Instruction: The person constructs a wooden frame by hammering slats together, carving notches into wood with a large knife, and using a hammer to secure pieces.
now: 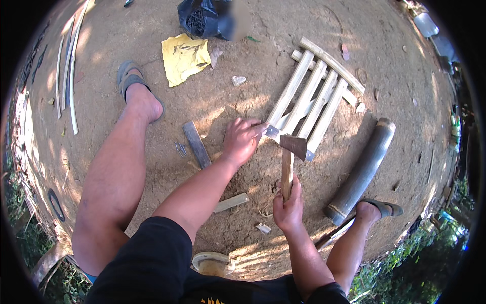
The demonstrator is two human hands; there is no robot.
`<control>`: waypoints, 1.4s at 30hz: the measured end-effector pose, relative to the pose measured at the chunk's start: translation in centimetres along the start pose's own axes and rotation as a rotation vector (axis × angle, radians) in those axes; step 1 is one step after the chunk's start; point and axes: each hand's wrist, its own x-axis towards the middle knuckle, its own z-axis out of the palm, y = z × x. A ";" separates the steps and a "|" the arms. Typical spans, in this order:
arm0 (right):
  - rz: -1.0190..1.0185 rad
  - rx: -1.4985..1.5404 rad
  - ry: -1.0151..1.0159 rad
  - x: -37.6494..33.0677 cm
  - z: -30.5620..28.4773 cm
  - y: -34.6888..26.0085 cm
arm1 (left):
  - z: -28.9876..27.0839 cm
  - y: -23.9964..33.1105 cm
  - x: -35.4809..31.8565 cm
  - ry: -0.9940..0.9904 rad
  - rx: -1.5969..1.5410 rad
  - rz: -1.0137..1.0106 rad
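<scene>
Right hand (287, 205): fingers wrapped tight round the lower end of a wooden-handled hatchet (291, 152), holding it upright so that the dark wedge-shaped head is hanging just over the near end of the slat panel (314, 99).

Left hand (242, 139): fingers curled and pressed together, fingertips bearing on the near end of the outermost pale slat, pinning it to the dirt ground (243, 66). Whether a nail is being pinched under the fingertips cannot be told.

Slat panel: several split bamboo strips lying side by side, crossed by two strips at the far end, resting flat on the ground ahead of the person, slightly to the right.

Step in hand, as judged: the near ends of the slats are being steadied for a blow or a trimming cut with the hatchet. The next move is calling for a short, controlled stroke, with the left fingertips kept clear of the head, since they are sitting just beside it.

Other items:
- Dark bamboo tube (362, 172), lying on the ground to the right of the panel, its near end by the right sandalled foot (377, 209).
- Flat grey strip (196, 144), left of the left hand, with small loose nails (180, 148) beside it.
- Short pale offcut (231, 202) under the left forearm.
- Yellow crumpled sheet (185, 57) and black bag (202, 17) at the far side.
- Long thin bamboo strips (71, 76) at the far left.
</scene>
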 end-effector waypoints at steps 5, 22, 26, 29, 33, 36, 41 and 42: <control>-0.017 -0.010 -0.026 0.3 0.7 1.5 | -0.1 -0.3 0.3 -0.030 0.106 0.063; -0.319 0.068 0.140 2.1 -0.2 0.5 | 0.5 -1.5 0.1 0.019 0.188 0.121; -0.371 -0.024 0.129 2.4 0.5 2.0 | 0.7 -1.4 0.0 0.060 0.131 0.136; -0.100 -0.181 0.011 2.3 0.6 1.8 | 0.4 -1.7 0.4 0.049 0.144 0.135; -0.377 0.082 0.178 2.9 -0.1 -0.3 | 0.3 -1.6 -0.3 0.065 0.157 0.118; -0.353 0.186 0.191 2.7 0.5 1.6 | 0.6 -1.2 0.2 0.064 0.101 0.130; 0.036 -0.155 -0.011 2.9 -0.8 -0.7 | 0.4 -1.6 0.2 0.086 0.127 0.158; 0.121 -0.085 0.009 1.9 -1.2 -1.5 | 0.4 -1.1 -0.7 0.087 0.112 0.157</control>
